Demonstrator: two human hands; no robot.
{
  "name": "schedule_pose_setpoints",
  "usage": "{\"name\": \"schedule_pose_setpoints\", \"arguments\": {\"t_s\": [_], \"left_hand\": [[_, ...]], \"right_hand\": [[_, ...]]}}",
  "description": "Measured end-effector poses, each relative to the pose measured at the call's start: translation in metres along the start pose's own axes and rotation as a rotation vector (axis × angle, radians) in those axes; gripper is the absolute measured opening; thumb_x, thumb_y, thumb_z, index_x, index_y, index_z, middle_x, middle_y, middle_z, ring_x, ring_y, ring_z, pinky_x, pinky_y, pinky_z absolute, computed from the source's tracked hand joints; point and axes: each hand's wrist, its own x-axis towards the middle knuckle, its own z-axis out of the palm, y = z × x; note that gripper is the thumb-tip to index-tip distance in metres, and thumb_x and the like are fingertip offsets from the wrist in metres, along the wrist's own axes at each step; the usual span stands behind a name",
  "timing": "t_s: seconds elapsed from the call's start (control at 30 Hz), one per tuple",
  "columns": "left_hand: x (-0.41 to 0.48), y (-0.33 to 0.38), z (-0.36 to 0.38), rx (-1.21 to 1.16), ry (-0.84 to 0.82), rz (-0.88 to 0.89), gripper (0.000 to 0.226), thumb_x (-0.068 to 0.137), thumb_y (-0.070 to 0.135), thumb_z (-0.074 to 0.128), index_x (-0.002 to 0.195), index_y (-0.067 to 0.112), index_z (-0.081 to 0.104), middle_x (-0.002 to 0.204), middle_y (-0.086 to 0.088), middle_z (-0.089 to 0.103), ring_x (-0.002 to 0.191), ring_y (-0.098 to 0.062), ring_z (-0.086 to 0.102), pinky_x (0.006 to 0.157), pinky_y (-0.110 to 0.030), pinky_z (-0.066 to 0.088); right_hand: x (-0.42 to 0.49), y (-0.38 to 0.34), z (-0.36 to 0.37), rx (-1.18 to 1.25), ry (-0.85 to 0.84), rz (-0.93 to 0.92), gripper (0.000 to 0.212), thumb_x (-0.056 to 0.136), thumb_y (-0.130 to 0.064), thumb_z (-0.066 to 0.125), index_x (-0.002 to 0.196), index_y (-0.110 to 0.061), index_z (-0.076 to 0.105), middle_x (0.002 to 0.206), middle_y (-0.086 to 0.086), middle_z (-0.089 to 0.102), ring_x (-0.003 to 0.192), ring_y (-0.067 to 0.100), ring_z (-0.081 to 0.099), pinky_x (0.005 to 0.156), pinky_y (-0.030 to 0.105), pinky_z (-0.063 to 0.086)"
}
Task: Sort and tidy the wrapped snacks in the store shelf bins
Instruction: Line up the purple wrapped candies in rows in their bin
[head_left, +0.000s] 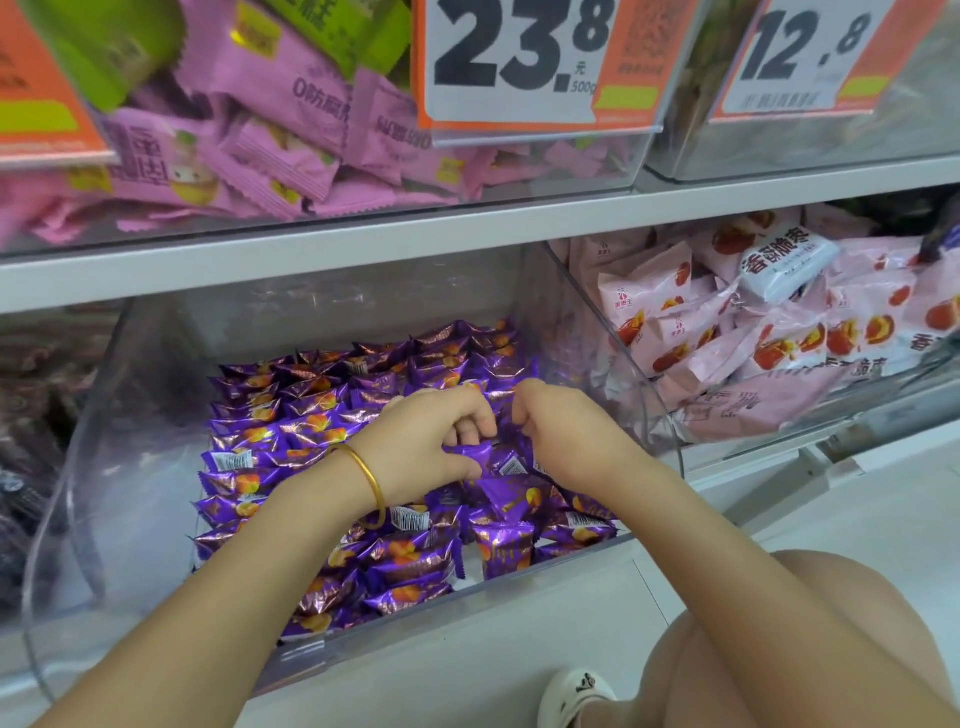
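A clear plastic bin (130, 467) on the lower shelf holds several purple wrapped snacks (291, 415), lined up in rows at the back and left, jumbled at the front right. My left hand (426, 441), with a gold bangle on its wrist, pinches a purple snack (475, 454) between thumb and fingers over the middle of the bin. My right hand (556, 431) is right beside it with curled fingers down among the purple packs; what it grips is hidden.
The bin to the right holds pink-and-white snack bags (779, 338). On the shelf above stand a bin of pink packs (249, 156) and orange price signs (524, 62). A dark-filled bin (31, 415) is at the left. My knee (810, 649) and shoe (571, 696) are below right.
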Motion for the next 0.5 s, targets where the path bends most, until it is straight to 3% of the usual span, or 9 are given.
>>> {"name": "schedule_pose_setpoints", "arguments": {"t_s": [0.1,0.17,0.23,0.33,0.4,0.5], "left_hand": [[-0.001,-0.003,-0.007,-0.079,0.104,0.006,0.037,0.079,0.01,0.071,0.11,0.029,0.063,0.084,0.007,0.048,0.069,-0.008,0.045,0.073,-0.018,0.043],[-0.001,-0.004,-0.013,-0.082,0.175,0.014,0.028,0.081,0.009,0.068,0.103,0.026,0.067,0.085,0.002,0.049,0.067,-0.006,0.044,0.066,-0.01,0.038],[-0.001,-0.006,-0.015,-0.07,0.21,-0.024,0.019,0.082,0.011,0.067,0.096,0.024,0.067,0.087,0.0,0.051,0.069,-0.006,0.044,0.063,-0.008,0.035],[-0.001,-0.009,-0.01,-0.058,0.202,-0.078,0.015,0.083,0.013,0.066,0.092,0.024,0.065,0.091,0.0,0.053,0.071,-0.008,0.048,0.063,-0.008,0.036],[-0.001,-0.01,-0.01,-0.115,0.237,-0.113,0.014,0.083,0.012,0.066,0.089,0.025,0.063,0.092,0.003,0.057,0.075,-0.015,0.056,0.066,-0.015,0.043],[-0.001,-0.011,-0.013,-0.21,0.292,-0.155,0.013,0.083,0.01,0.067,0.088,0.02,0.06,0.088,0.009,0.058,0.08,-0.024,0.062,0.072,-0.026,0.049]], "right_hand": [[0.002,0.001,0.003,-0.077,-0.049,-0.008,0.018,0.092,-0.01,0.048,0.107,-0.007,0.057,0.101,0.013,0.059,0.089,0.029,0.056,0.074,0.033,0.045],[0.005,0.001,0.004,-0.119,-0.068,-0.024,0.012,0.093,-0.017,0.05,0.094,-0.007,0.057,0.104,0.013,0.058,0.096,0.031,0.057,0.071,0.032,0.041],[0.007,-0.001,0.003,-0.171,-0.109,-0.033,0.019,0.094,-0.021,0.05,0.078,-0.01,0.046,0.107,0.014,0.055,0.099,0.031,0.055,0.07,0.03,0.036],[0.008,-0.001,0.002,-0.204,-0.166,-0.035,0.018,0.095,-0.024,0.049,0.095,-0.007,0.054,0.117,0.015,0.048,0.105,0.032,0.053,0.077,0.033,0.041],[0.008,-0.001,0.004,-0.245,-0.205,-0.029,0.028,0.096,-0.024,0.046,0.111,-0.003,0.056,0.122,0.015,0.043,0.112,0.033,0.048,0.086,0.036,0.043],[0.007,-0.003,0.005,-0.282,-0.214,-0.011,0.028,0.098,-0.02,0.042,0.117,-0.005,0.054,0.126,0.014,0.039,0.116,0.031,0.042,0.09,0.037,0.041]]}}
